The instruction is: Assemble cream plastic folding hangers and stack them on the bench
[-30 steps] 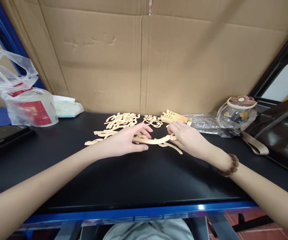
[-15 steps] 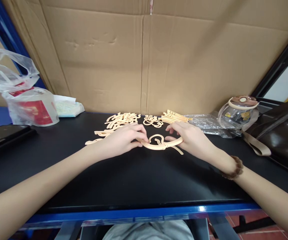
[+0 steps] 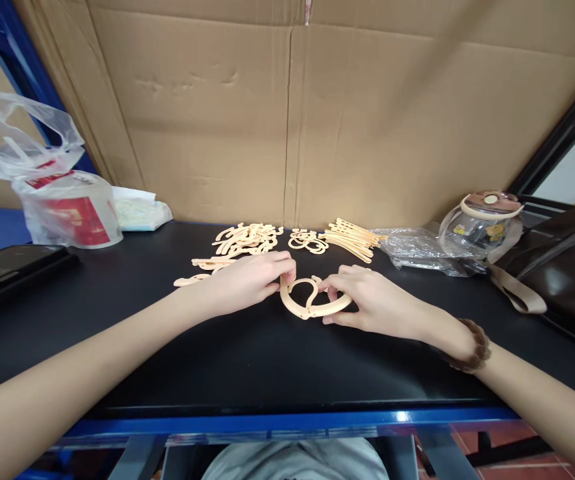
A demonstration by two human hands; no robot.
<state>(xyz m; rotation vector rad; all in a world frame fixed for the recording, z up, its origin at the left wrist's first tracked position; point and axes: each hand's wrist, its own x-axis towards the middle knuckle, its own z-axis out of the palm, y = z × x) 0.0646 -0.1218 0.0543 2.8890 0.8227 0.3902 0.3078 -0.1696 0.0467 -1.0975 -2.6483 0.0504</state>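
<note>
Between my hands is a beige plastic folding clothes hanger (image 3: 303, 311), its two curved arms meeting at a joint and its round hook pointing toward the back. My left hand (image 3: 254, 279) is closed, pinching the upper end of the left arm. The fingers of my right hand (image 3: 370, 299) are closed around the right arm near the hook, and partly hide it. Behind my left hand lie a pile of curved beige pieces (image 3: 250, 238) and a few separate beige pieces (image 3: 210, 263). Several loose hooks (image 3: 308, 241) and a bundle of straight beige strips (image 3: 350, 239) lie farther back.
On the left stand a bagged tub (image 3: 74, 210), a pack of tissues (image 3: 142, 212) and a black phone (image 3: 14, 270). Clear plastic wrapping (image 3: 414, 250), a lidded jar (image 3: 484, 223) and a brown bag (image 3: 562, 267) sit on the right. A cardboard wall (image 3: 207, 120) closes off the back.
The hanger has come closer to me and its arms are folded into a tighter curve. My right hand has moved left and toward me, its fingers now near the hook.
</note>
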